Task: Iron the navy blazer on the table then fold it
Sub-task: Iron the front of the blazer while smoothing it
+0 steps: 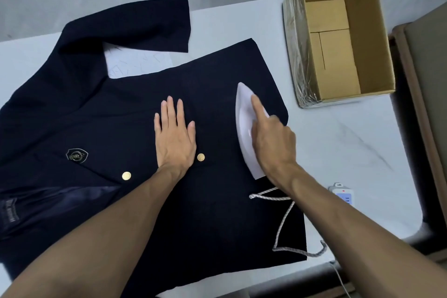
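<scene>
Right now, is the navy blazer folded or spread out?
Spread out: the blazer lies flat on the table, front up, with one sleeve bent.

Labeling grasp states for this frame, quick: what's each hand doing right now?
Left hand: open, pressing flat on the navy blazer.
Right hand: grips the iron, index finger stretched along its top.

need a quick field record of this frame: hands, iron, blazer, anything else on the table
left hand: flat on the navy blazer, fingers straight, beside a gold button
right hand: grips the white iron, index finger along its top
iron: on the blazer's front, tip pointing away from the person
blazer: spread front up on the white table, not folded
cord: trails from the iron across the blazer
cardboard box: open-topped, far right of the table
power strip: near right edge
</scene>
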